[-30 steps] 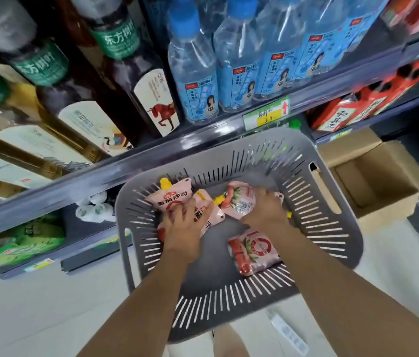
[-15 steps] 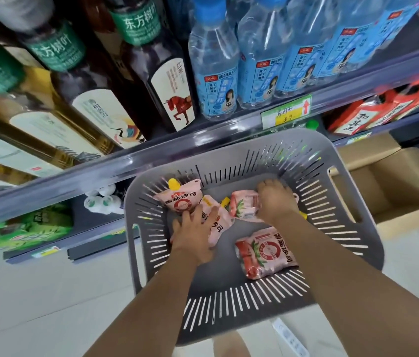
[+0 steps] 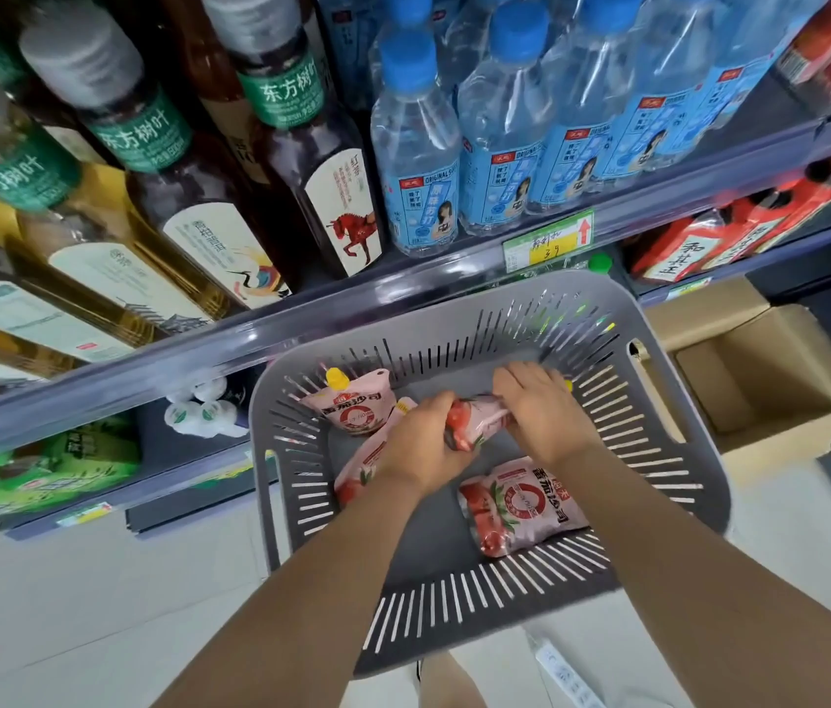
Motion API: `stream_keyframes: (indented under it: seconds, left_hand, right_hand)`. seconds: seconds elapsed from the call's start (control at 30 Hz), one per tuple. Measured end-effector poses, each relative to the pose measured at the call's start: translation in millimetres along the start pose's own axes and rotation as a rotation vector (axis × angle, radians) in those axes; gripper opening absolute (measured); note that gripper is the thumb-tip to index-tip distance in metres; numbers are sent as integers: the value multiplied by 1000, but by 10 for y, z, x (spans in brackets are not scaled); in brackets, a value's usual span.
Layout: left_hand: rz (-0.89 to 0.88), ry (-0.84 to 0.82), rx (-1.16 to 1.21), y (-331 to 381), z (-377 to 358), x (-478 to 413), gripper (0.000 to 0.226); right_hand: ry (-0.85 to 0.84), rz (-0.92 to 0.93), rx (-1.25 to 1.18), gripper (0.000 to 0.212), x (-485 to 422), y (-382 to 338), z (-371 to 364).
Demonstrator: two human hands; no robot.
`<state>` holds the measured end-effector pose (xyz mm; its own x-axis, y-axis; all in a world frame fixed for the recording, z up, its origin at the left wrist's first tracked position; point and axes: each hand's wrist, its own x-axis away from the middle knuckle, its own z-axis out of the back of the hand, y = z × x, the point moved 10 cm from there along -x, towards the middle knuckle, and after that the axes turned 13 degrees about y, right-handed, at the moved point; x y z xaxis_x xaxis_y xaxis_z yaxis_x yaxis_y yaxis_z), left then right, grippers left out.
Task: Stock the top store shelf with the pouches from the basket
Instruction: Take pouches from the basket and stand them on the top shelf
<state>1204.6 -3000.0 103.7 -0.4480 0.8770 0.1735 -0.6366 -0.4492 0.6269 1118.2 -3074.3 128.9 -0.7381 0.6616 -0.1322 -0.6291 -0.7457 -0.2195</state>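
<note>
L hand (image 3: pixel 423 442) grips near end of pink pouch (image 3: pixel 482 417); R hand (image 3: pixel 541 411) curls over its far end. Pouch is inside grey basket (image 3: pixel 684 452), centre. Other pouches (image 3: pixel 520 503) lie around it. Water bottles (image 3: pixel 418 161) on shelf beyond.

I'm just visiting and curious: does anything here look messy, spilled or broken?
Nothing looks spilled or torn. The pouches just lie jumbled in the grey basket; left hand and right hand grip one pouch. An open cardboard box and a white power strip lie on the floor.
</note>
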Motion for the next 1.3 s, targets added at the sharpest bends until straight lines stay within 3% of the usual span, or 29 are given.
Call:
stream_keyframes:
  seconds: [0.07, 0.13, 0.23, 0.3, 0.37, 0.47, 0.53, 0.6, 0.7, 0.77, 0.87, 0.93, 1.03, 1.3]
  left_hand:
    - [-34, 39, -77, 78, 77, -4, 36]
    - [-41, 67, -190, 134, 133, -9, 30]
    - [-173, 70, -435, 268, 89, 1, 35]
    - [-300, 76, -497, 376, 48, 52, 49]
    - [-423, 22, -537, 435, -58, 130, 67]
    - [-575, -78, -543, 410, -267, 282, 78]
    - [-604, -151, -547, 343, -303, 357, 78]
    - [-472, -153, -600, 95, -228, 336, 72]
    - [-150, -126, -672, -389, -30, 298, 67]
    - [-18, -141, -702, -635, 17, 320, 75]
    - [50, -182, -675, -788, -65, 362, 94]
    - [85, -201, -620, -808, -127, 369, 102]
    - [160, -234, -580, -841, -183, 382, 108]
    - [205, -200, -568, -832, -258, 340, 106]
  right_hand:
    - [39, -219, 109, 55, 23, 142, 52]
    - [16, -614, 11, 53, 134, 386, 29]
    - [-77, -1469, -952, 32, 490, 332, -342]
    - [-17, -1727, -1341, 29, 594, 207, -502]
    - [7, -1735, -1365, 31, 588, 235, -518]
    - [-122, -1606, -1108, 62, 527, 371, -569]
    - [-150, -1513, -911, 54, 512, 479, -532]
    - [-189, -1459, -802, 34, 576, 558, -577]
    - [-152, -1427, -717, 48, 649, 678, -596]
    - [-138, -1377, -617, 61, 632, 680, -540]
    - [-213, -1143, -357, 100, 510, 587, -497]
    - [-303, -1065, -278, 110, 485, 454, -578]
    - [-399, -997, -184, 112, 502, 349, -680]
    - [-351, -1079, -279, 110, 452, 503, -680]
